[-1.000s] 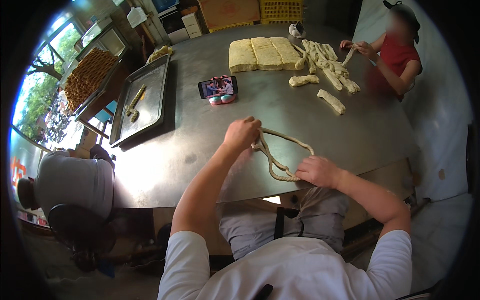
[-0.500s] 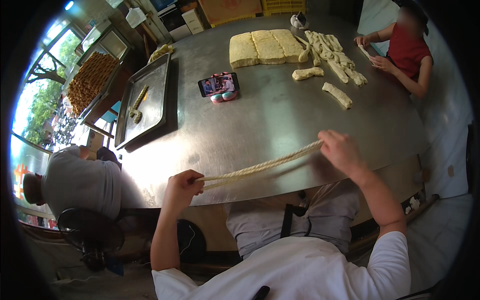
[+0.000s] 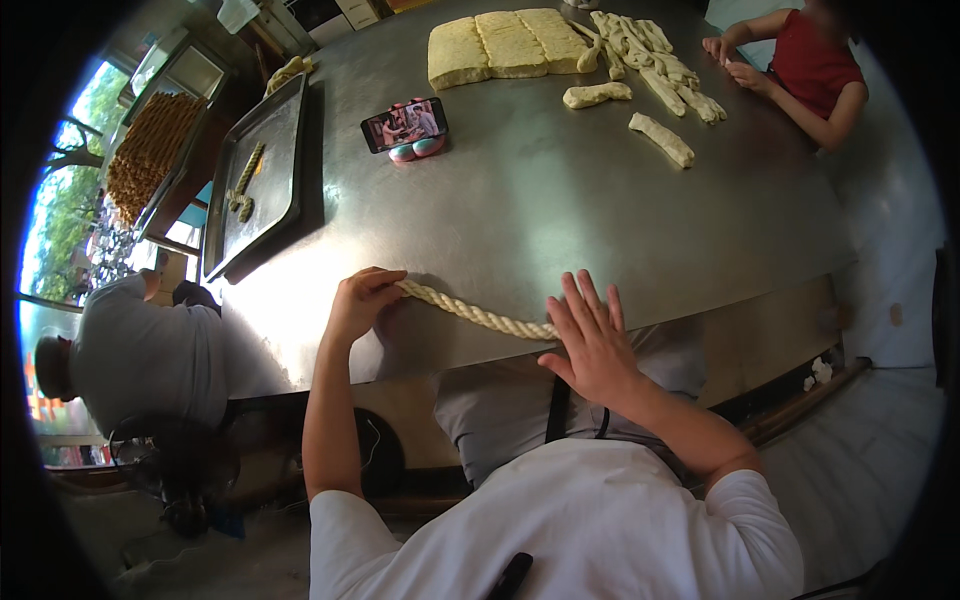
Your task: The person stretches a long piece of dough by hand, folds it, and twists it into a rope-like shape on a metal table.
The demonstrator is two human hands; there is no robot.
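A twisted rope of pale dough (image 3: 478,314) stretches between my hands, close to the front edge of the metal table. Its left end is pinched in the closed fingers of my left hand (image 3: 362,303). My right hand (image 3: 592,338) lies flat with fingers spread, its palm over the dough's right end. That end is hidden under the hand. The twist is tight and even along the visible length.
A large slab of dough (image 3: 505,48) in sections sits at the back, beside a heap of dough strips (image 3: 650,60) and loose dough pieces (image 3: 660,139). A propped phone (image 3: 405,125) stands left of centre. A dark tray (image 3: 262,180) holds one twist. Co-workers sit at left (image 3: 150,350) and right (image 3: 815,75).
My hands have come closer together. The long slack strands have become a shorter, tightly twisted rope. My right hand has moved left and opened from its pinch. The view has shifted slightly.
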